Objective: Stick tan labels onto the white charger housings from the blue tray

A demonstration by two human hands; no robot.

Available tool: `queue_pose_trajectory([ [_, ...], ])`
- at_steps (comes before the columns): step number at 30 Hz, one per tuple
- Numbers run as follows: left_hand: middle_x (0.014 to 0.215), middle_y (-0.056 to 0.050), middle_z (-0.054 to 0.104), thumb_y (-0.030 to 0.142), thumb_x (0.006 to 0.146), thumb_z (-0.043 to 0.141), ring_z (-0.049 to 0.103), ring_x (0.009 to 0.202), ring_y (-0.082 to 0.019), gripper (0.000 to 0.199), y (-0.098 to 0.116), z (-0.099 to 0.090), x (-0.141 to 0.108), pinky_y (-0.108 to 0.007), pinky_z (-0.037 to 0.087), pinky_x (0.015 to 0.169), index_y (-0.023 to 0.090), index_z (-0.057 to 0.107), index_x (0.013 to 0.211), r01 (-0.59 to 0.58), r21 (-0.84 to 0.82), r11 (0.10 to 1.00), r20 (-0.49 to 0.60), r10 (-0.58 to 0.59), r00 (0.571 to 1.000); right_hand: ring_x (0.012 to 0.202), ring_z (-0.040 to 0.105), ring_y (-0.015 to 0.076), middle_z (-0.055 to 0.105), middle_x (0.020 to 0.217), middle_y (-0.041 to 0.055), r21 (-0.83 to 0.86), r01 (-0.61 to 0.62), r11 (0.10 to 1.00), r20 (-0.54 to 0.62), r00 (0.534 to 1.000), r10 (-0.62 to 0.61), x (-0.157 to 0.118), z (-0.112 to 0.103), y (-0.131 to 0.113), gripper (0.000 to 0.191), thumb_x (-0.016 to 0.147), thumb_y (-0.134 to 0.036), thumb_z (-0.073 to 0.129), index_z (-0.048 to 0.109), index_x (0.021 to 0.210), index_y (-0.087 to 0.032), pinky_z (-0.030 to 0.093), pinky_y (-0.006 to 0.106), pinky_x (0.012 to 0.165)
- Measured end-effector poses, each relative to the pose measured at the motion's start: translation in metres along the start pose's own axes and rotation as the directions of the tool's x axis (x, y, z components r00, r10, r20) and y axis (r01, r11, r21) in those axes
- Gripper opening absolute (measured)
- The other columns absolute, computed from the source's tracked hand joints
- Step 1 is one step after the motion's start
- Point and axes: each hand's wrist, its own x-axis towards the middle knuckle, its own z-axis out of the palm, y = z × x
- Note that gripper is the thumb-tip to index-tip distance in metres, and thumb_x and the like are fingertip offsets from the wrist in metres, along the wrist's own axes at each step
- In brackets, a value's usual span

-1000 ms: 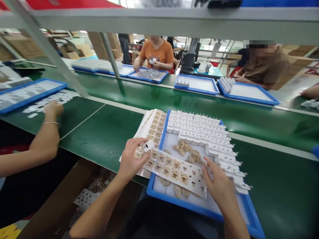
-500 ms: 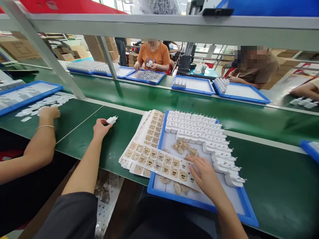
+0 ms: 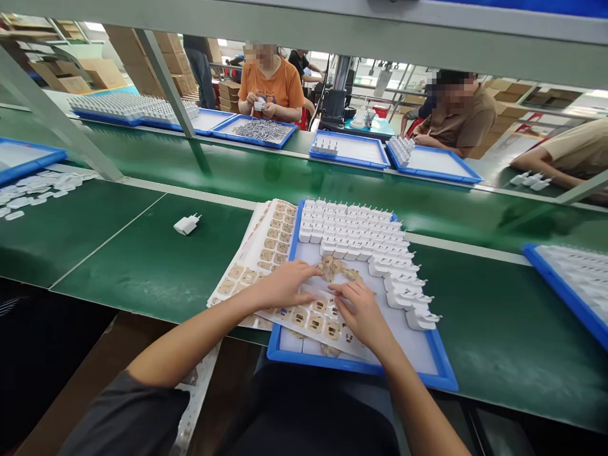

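Observation:
My left hand [image 3: 289, 284] reaches over the label sheet [image 3: 304, 320], its thumb and fingers apart and nothing seen between them. Facing it, my right hand [image 3: 358, 310] rests at the sheet's right part with fingers stretched out. Rows of tan labels with small dark markings cover the sheet, which lies across the blue-rimmed tray [image 3: 327, 364]. Crumpled tan pieces [image 3: 332, 267] lie in the tray just beyond my fingertips. White charger plugs [image 3: 354, 231] stand in rows along its far and right sides. A single white charger plug [image 3: 187, 224] lies on the green table to the left.
More label sheets [image 3: 259, 253] are stacked left of the tray. White flat pieces [image 3: 38, 190] lie at far left. Another tray [image 3: 570, 294] of plugs is at right. A metal shelf beam [image 3: 304, 25] crosses above. Across the table, a person in orange [image 3: 270, 82] handles a white part.
My left hand has let go of the charger plug on the table and moved right to the label sheet. The neighbour's hand at left has gone from view. The camera view has shifted.

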Motion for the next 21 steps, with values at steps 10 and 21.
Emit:
queue_pose_trajectory([
  [10, 0.081, 0.0, 0.069, 0.038, 0.073, 0.078, 0.065, 0.08, -0.021, 0.037, 0.019, -0.003, 0.047, -0.026, 0.042, 0.066, 0.018, 0.067, 0.103, 0.109, -0.141, 0.984, 0.53, -0.018, 0.848, 0.1, 0.059, 0.0257, 0.07, 0.102, 0.0063, -0.016, 0.21, 0.977, -0.21, 0.955, -0.209, -0.026, -0.016, -0.027, 0.017, 0.094, -0.012, 0.061, 0.068, 0.103, -0.024, 0.042, 0.045, 0.092],
  [21, 0.072, 0.005, 0.063, 0.04, 0.064, 0.085, 0.057, 0.067, -0.014, 0.047, 0.009, -0.001, 0.054, -0.025, 0.043, 0.068, 0.019, 0.067, 0.102, 0.211, -0.491, 0.845, 0.589, 0.143, 0.796, 0.095, 0.06, 0.0238, 0.074, 0.093, 0.0031, 0.002, 0.232, 0.973, -0.256, 0.94, -0.224, -0.036, -0.012, -0.025, 0.014, 0.092, -0.013, 0.067, 0.07, 0.099, -0.025, 0.043, 0.043, 0.088],
])
